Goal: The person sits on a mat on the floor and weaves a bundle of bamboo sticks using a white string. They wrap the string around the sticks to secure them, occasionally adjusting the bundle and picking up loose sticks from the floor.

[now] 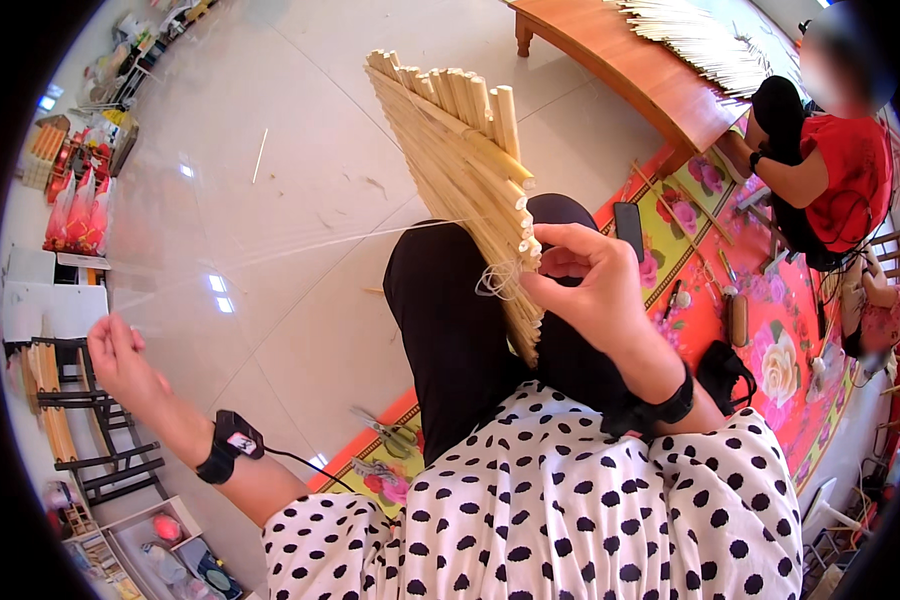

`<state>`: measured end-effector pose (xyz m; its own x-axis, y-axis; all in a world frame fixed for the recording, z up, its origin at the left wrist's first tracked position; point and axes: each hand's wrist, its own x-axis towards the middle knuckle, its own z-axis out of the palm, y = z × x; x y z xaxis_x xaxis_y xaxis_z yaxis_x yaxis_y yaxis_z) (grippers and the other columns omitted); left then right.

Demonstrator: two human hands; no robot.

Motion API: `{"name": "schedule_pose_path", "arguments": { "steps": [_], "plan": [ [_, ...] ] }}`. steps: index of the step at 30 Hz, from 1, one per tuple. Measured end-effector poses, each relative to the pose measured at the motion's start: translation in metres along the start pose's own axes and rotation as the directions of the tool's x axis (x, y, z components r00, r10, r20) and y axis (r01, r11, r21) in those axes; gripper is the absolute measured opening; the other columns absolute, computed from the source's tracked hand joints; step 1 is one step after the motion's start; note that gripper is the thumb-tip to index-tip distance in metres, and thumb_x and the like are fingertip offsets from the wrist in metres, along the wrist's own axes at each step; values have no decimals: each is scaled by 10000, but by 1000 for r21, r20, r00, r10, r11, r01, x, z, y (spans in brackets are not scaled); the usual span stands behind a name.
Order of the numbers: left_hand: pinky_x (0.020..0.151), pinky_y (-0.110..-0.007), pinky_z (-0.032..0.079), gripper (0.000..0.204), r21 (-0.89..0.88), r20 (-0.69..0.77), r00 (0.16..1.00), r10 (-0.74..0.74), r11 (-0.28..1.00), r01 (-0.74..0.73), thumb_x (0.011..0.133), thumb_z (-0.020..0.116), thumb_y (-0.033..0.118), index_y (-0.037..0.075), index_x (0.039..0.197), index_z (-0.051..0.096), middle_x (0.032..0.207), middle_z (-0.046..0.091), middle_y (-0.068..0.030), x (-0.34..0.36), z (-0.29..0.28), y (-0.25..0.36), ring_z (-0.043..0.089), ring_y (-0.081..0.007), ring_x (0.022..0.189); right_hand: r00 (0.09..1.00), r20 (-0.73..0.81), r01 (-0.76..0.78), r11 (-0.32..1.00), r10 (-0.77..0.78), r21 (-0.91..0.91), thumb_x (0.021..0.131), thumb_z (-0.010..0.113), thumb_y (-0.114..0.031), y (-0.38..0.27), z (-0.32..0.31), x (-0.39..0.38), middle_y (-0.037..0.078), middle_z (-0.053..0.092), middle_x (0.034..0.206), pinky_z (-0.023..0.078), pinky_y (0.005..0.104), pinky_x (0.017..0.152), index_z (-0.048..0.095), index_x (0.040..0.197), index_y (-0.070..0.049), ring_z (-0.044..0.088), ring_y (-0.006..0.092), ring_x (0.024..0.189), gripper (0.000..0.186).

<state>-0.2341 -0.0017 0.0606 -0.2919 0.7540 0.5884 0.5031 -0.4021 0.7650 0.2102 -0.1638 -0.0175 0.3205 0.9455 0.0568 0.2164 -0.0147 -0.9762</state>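
stick bundle on lap, between knees, far end past front edge. right hand at bundle's right edge beside thread loops, thumb and index apart; grip unclear. left hand out left, fingers curled, pale thread running toward it; can't tell if gripped.

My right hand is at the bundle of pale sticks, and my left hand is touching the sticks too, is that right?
Not quite: your left hand isn't touching the sticks. The head view shows it held far out to the left, well apart from the bundle of pale sticks. Your right hand is at the bundle.
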Motion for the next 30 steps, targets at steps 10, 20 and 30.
{"name": "schedule_pose_path", "arguments": {
  "steps": [10,20,30],
  "plan": [
    [592,-216,352,78,-140,43,997,-62,988,68,942,553,76,25,892,522,710,471,3,-12,-2,2,413,-84,626,957,167,-271,937,238,219,883,628,-132,0,-16,27,-9,635,759,425,174,566,663,1028,11,577,49,657,206],
    [584,-224,388,48,-281,555,828,-81,919,278,901,576,47,33,921,535,742,495,-1,-33,17,35,450,-85,634,898,332,-430,730,289,531,895,595,-158,0,-33,22,-19,607,771,381,183,547,625,916,-38,529,42,631,126],
    [599,-285,494,186,-173,971,120,208,953,-248,811,670,42,4,983,610,1012,623,-135,-135,139,96,627,-161,666,983,122,-133,990,138,-51,782,718,-75,-10,-17,-2,-59,548,645,309,172,472,651,828,1,418,-23,527,111]
  ]
}}
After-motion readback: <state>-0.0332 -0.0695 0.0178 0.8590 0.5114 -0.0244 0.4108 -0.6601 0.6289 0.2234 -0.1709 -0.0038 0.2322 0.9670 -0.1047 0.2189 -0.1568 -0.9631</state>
